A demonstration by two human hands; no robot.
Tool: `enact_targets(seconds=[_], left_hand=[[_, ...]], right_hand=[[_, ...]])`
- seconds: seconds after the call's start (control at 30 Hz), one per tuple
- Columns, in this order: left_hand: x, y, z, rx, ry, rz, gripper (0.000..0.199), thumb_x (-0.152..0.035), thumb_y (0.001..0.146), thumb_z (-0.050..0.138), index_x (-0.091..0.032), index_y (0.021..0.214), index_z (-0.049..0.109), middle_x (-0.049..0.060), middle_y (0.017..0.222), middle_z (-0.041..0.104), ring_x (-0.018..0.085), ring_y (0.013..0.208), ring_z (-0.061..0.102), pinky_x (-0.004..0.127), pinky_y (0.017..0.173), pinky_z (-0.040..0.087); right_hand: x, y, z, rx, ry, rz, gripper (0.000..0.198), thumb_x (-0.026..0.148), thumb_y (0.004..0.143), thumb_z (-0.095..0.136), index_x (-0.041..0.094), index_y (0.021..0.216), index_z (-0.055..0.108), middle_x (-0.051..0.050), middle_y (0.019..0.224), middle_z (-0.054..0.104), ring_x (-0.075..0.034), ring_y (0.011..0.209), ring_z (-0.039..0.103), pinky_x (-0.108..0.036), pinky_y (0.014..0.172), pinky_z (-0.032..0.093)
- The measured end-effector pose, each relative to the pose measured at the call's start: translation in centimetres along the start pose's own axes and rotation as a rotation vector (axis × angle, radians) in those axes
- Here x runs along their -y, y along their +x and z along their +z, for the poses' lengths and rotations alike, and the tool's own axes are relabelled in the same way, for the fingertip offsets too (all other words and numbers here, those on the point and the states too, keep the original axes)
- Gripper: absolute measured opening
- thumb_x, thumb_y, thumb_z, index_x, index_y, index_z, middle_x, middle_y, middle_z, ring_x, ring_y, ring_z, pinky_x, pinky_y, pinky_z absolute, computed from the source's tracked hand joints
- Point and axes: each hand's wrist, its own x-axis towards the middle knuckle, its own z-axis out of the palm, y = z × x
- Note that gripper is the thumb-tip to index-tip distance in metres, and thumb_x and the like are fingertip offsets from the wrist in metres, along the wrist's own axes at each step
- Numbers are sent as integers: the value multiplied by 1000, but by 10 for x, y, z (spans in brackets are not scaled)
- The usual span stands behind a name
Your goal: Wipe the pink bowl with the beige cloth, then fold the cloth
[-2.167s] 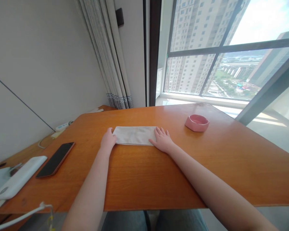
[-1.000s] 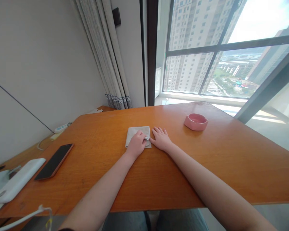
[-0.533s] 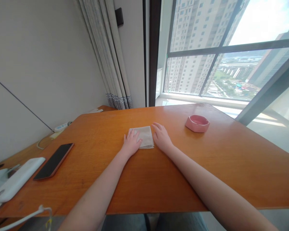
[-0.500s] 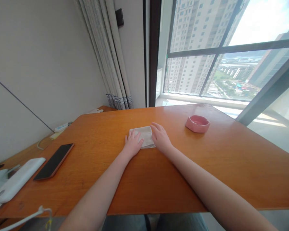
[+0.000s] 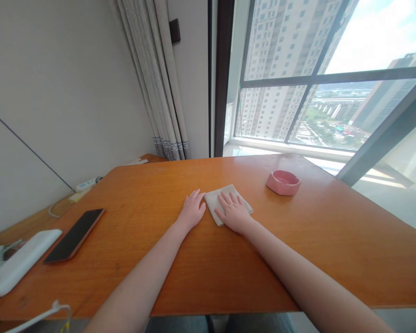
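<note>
A folded, pale cloth (image 5: 213,200) lies flat on the orange-brown wooden table (image 5: 215,268), turned at an angle. My right hand (image 5: 234,212) rests flat on top of it with fingers spread, covering its middle and near edge. Just left of the cloth, my left hand (image 5: 193,210) lies on the table with its fingers stretched forward. Its fingertips come close to the cloth's left corner; whether they touch it I cannot tell. Nothing is held in the left hand.
A pink angular bowl-like dish (image 5: 283,182) stands to the right. On the left lie a dark phone (image 5: 75,236) and a long white device (image 5: 24,263). A white cable (image 5: 38,318) hangs at the near left edge. Behind are a curtain (image 5: 152,78) and a window.
The cloth has turned and shifted right. My right hand has moved from its right edge onto its top. My left hand has come off the cloth and now lies beside it.
</note>
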Motion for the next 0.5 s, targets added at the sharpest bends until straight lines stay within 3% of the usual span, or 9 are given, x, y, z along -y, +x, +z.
enact_targets(seconds=[0.17,0.27,0.37,0.5], left_hand=[[-6,-1,3,57,95,35,46,-30,89,38,-18,132,47,10,147,37,26,138,28,49,114,16],[-7,-3,4,55,92,49,46,-32,89,38,-19,133,47,8,148,37,26,138,28,49,114,17],[-6,-3,4,50,83,58,46,-33,89,37,-20,132,47,8,148,37,25,138,28,48,114,18],[-5,-2,4,52,82,49,46,-32,89,37,-19,132,47,8,148,37,25,138,28,48,114,17]], right_hand=[[-45,-50,-10,50,-83,132,68,56,89,24,18,145,32,-2,153,24,-32,141,19,-49,114,17],[-99,-81,-14,58,-133,267,67,55,88,22,21,145,32,-1,152,25,-28,141,21,-47,115,20],[-162,-104,-14,-21,-167,397,68,54,85,24,20,144,34,-3,152,28,-29,139,25,-49,113,24],[-216,-119,-15,-99,-140,404,67,53,82,27,20,139,41,-6,148,36,-29,136,31,-51,111,26]])
